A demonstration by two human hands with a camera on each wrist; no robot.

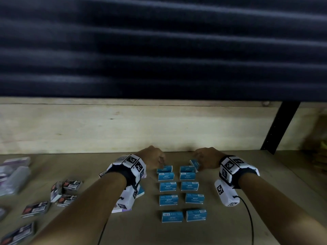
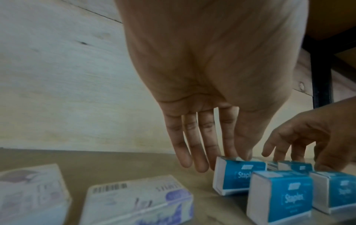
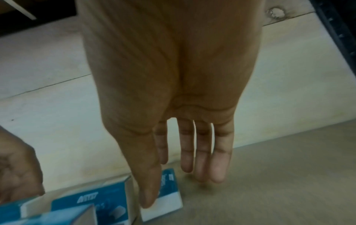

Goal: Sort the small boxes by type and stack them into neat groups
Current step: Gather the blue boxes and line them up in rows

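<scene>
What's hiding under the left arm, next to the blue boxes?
Under the left wrist lie white boxes with purple print, two in the left wrist view. A blue corner peeks out beside them. Whether more boxes lie underneath, the arm covers.

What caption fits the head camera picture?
Two hands line up blue staple boxes in two columns.
</scene>
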